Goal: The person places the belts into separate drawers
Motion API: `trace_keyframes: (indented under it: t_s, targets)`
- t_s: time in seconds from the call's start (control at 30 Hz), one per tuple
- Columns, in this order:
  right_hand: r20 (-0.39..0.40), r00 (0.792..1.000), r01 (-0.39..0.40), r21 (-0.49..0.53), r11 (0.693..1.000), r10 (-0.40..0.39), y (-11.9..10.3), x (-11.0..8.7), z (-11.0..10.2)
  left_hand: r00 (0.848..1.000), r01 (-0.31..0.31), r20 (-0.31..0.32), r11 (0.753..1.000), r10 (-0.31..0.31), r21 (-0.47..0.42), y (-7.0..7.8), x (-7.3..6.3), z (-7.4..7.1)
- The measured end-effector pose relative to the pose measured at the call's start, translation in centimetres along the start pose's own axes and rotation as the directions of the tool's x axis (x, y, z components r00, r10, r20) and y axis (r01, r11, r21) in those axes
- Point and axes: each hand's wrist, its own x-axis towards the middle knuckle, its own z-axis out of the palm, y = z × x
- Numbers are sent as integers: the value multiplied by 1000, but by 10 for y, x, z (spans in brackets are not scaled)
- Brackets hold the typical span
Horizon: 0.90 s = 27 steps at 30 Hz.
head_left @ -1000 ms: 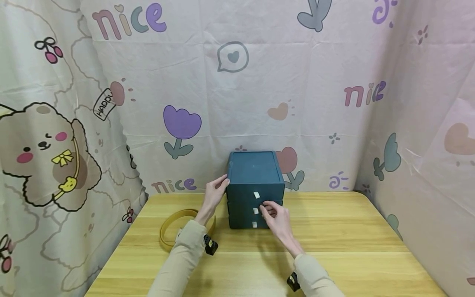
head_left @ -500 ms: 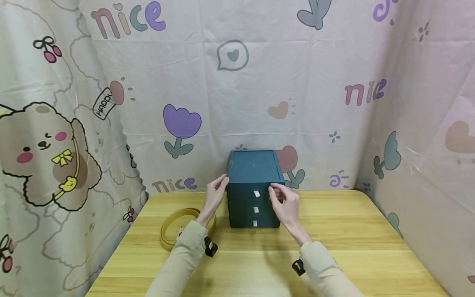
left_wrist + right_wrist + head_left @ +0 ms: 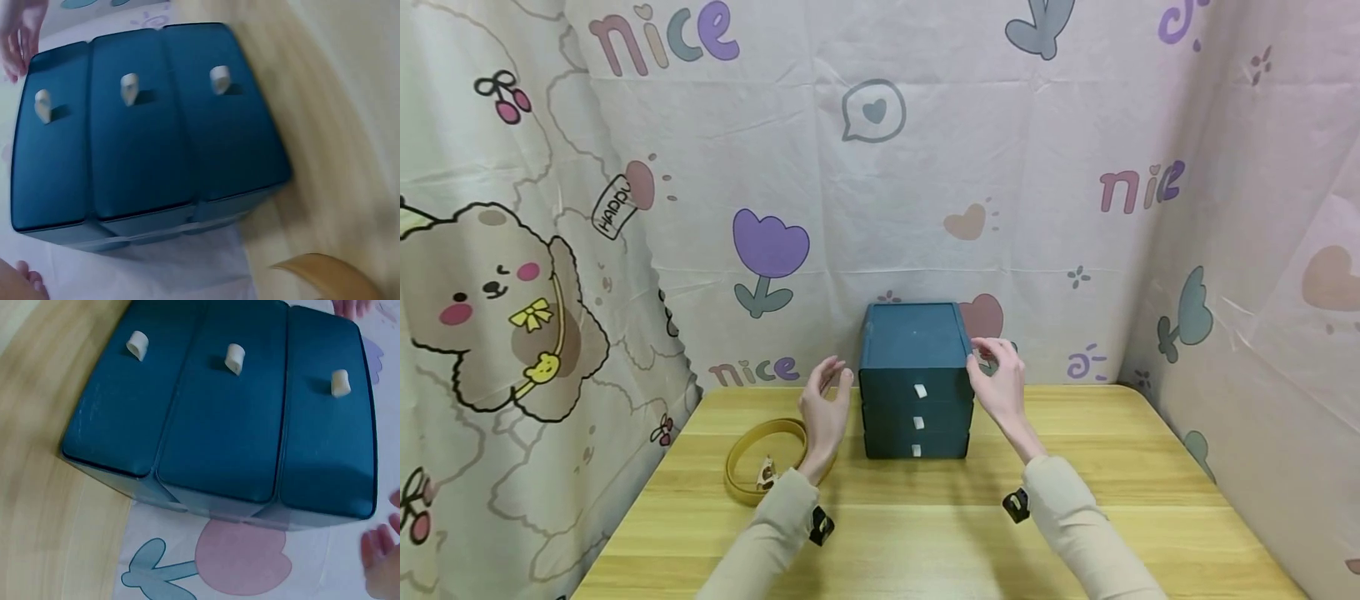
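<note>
Blue box (image 3: 219, 431), three drawer fronts side by side, runs from centre up past 12 o'clock, cut off there; one white tab (image 3: 235, 359) seen on each front. Right hand (image 3: 383, 553) partly in view at 4 o'clock, fingers apart, just beside box corner. Left hand (image 3: 354, 306) between 1 and 2 o'clock at box edge; contact cannot be told. Wood table (image 3: 37, 425) at 9 o'clock. Cloth (image 3: 325, 575) with pink flower print (image 3: 240, 556) towards 5 o'clock.
</note>
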Motion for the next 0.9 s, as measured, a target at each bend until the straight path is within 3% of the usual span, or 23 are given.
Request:
trace_keyframes:
  t_s: [0.13,0.27,0.47,0.63,0.9]
  targets:
    - [135,982,-135,8,991,132,2,2,-5,995,-60,-82,997,64,50,-14,-15,2]
    - [182,965,-193,9,981,189,4,2,-6,993,-38,-106,996,47,83,-30,-33,7]
    - [219,946,-236,-35,971,237,2,4,-4,995,95,-4,992,-95,85,-51,-61,20]
    - [257,927,-266,-63,962,273,1,6,-5,977,184,92,978,-193,100,-62,-78,35]
    - [284,904,-300,-112,947,320,-2,10,-7,946,253,180,961,-270,112,-72,-94,57]
